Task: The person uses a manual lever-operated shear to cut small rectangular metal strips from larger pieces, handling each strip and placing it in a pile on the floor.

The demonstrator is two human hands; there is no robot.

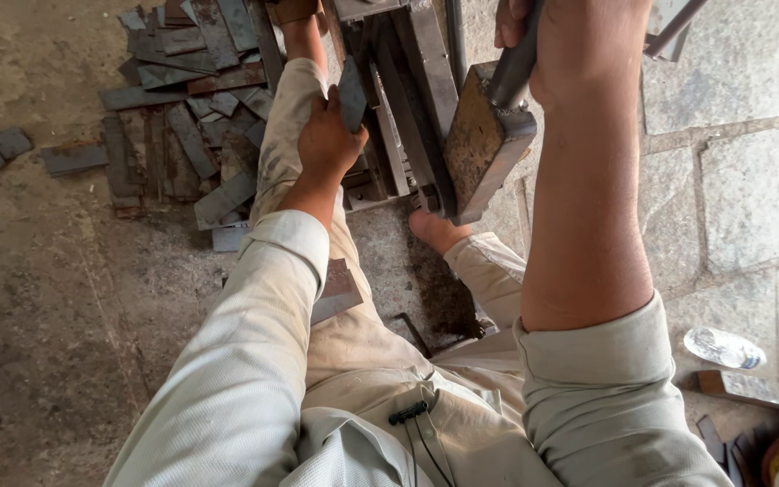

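Over stone floor | left hand (328, 135) pinches flat metal piece (352, 94) | right hand (579, 45) fisted round hammer handle (516, 63)

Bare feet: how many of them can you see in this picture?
2. One bare foot rests on the stone floor below the rusty metal block. The other foot lies at the top, beside the pile of flat metal strips, partly cut off.

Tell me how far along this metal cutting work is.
Done: a heap of cut metal strips lies on the floor at the left. In hand: the left hand holds a dark metal piece at the cutting machine, while the right hand grips the lever handle. I cannot tell how much is left.
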